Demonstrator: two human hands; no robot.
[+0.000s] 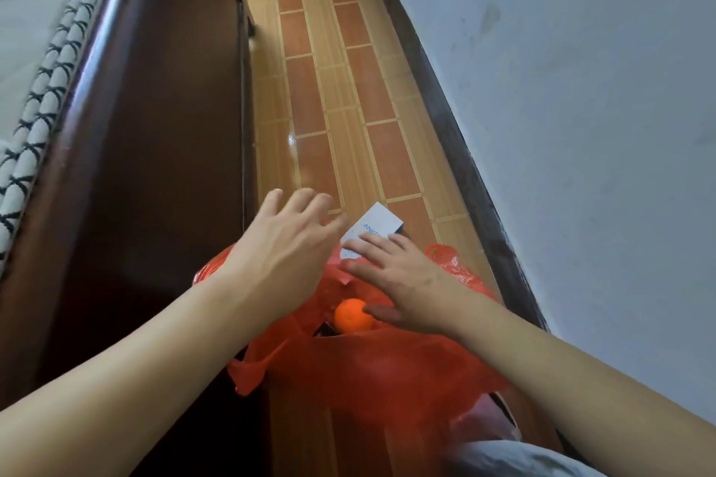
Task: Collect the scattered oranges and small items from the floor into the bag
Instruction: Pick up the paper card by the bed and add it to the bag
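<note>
Narrow floor [329, 89] corridor, open ahead.
Bed frame [155, 128] bounds left, wall [581, 128] right; red bag [387, 372] apparently fills the near end.

The white box [371, 229] reads "ANK" in blue (rest hidden).

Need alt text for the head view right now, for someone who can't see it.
Both hands reach over an open red plastic bag on the floor; the right hand rests on a white box, the left hand hovers open. One orange sits inside the bag.
</note>
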